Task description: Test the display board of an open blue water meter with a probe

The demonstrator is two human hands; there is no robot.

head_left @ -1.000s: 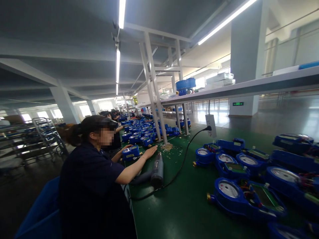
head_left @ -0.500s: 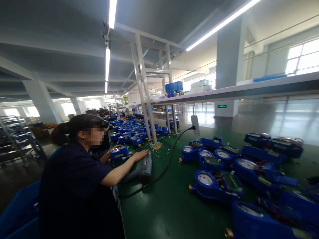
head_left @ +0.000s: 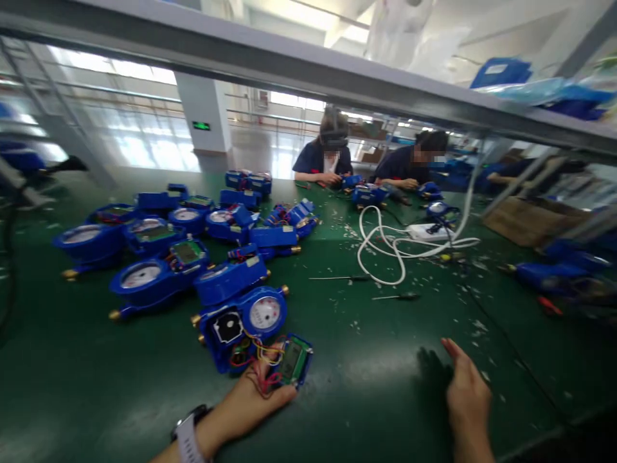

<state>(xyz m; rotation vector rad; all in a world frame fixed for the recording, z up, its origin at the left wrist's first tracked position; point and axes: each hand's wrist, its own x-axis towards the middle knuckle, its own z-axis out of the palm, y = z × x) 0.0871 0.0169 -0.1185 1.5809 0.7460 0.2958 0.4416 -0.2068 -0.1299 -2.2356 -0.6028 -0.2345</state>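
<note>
At least ten blue water meters (head_left: 224,281), one hand-held display module (head_left: 293,363), two thin screwdrivers (head_left: 409,297), one white power strip (head_left: 428,232), two bare hands (head_left: 467,391), one wristwatch (head_left: 188,439), one green exit sign (head_left: 201,126) and at least two co-workers (head_left: 313,159) are shown.

The person turned away from the near co-worker; the left hand (head_left: 258,391), holding a display (head_left: 293,362), and the right hand (head_left: 467,391) appeared.

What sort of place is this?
Probably a factory assembly floor: many similar blue meters crowd a large green worktable, some with wires exposed, and other people bend over work farther back.
</note>
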